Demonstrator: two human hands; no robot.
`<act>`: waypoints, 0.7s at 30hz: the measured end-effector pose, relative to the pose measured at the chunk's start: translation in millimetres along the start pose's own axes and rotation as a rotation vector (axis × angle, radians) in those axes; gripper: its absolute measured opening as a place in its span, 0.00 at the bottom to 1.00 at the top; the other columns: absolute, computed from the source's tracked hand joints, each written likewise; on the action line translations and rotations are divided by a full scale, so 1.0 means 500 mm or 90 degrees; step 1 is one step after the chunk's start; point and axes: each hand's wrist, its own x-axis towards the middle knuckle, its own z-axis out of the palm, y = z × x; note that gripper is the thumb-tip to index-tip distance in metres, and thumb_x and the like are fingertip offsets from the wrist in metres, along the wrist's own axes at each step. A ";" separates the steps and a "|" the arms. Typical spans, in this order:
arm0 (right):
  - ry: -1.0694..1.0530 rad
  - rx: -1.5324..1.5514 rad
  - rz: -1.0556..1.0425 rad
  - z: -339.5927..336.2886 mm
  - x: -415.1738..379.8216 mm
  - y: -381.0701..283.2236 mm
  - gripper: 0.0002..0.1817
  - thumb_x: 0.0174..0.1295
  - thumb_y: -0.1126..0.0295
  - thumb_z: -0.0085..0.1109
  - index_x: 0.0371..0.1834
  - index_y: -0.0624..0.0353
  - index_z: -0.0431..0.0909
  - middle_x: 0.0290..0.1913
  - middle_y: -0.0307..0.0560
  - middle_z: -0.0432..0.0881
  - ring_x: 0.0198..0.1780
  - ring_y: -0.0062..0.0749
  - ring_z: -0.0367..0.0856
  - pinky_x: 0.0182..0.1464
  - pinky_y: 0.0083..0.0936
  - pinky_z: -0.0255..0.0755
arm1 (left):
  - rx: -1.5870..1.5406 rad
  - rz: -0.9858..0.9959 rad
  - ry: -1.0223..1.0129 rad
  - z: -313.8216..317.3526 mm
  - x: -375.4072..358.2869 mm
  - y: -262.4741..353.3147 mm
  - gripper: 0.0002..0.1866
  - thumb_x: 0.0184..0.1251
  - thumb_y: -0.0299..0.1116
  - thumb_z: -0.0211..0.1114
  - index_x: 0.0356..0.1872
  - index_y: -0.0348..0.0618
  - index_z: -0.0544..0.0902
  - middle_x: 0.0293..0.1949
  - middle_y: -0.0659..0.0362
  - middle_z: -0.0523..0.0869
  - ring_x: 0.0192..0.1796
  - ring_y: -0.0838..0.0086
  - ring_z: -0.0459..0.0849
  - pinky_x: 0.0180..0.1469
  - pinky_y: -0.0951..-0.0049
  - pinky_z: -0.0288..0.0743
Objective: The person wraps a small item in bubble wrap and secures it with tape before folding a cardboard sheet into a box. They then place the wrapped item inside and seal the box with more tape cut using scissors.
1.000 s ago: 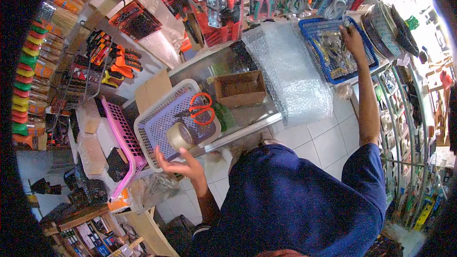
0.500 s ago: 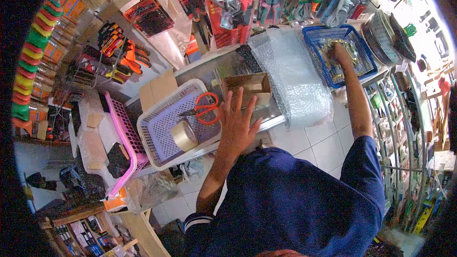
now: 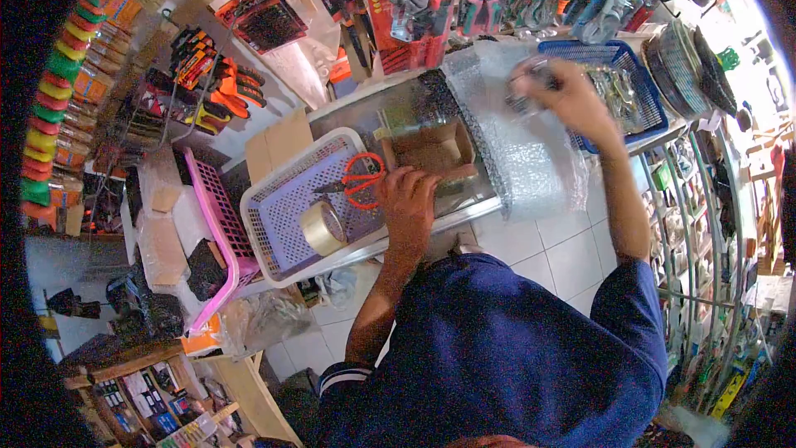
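My left hand (image 3: pixel 408 203) has its fingers bent together over the near left edge of a small open cardboard box (image 3: pixel 452 146). Its thumb side is partly hidden. My right hand (image 3: pixel 576 99) is raised over the bubble wrap (image 3: pixel 535 174), left of the blue basket (image 3: pixel 651 99). Its fingers are closed around a small dark, shiny thing (image 3: pixel 529 101), too blurred to name. Several brass-coloured small pieces (image 3: pixel 618 95) lie in the blue basket. Beside my left hand, orange-handled scissors (image 3: pixel 363 181) and a tape roll (image 3: pixel 322 227) rest in a lilac basket (image 3: pixel 286 211).
A pink basket (image 3: pixel 217 236) stands left of the lilac one. Tools in red packs (image 3: pixel 414 8) hang behind the glass counter (image 3: pixel 414 108). Coiled hoses (image 3: pixel 676 70) sit at the far right, above shelves of goods (image 3: pixel 688 199).
My right hand has come up out of the blue basket and moved left with something in its fingers. My left hand's spread fingers have curled down onto the box edge.
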 end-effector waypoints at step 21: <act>-0.235 -0.049 -0.395 0.356 0.070 0.043 0.20 0.68 0.63 0.61 0.59 0.61 0.78 0.47 0.62 0.84 0.52 0.60 0.82 0.57 0.48 0.75 | -0.127 -0.096 0.074 -0.010 -0.015 0.013 0.12 0.51 0.27 0.77 0.39 0.49 0.87 0.56 0.54 0.80 0.65 0.50 0.75 0.66 0.45 0.67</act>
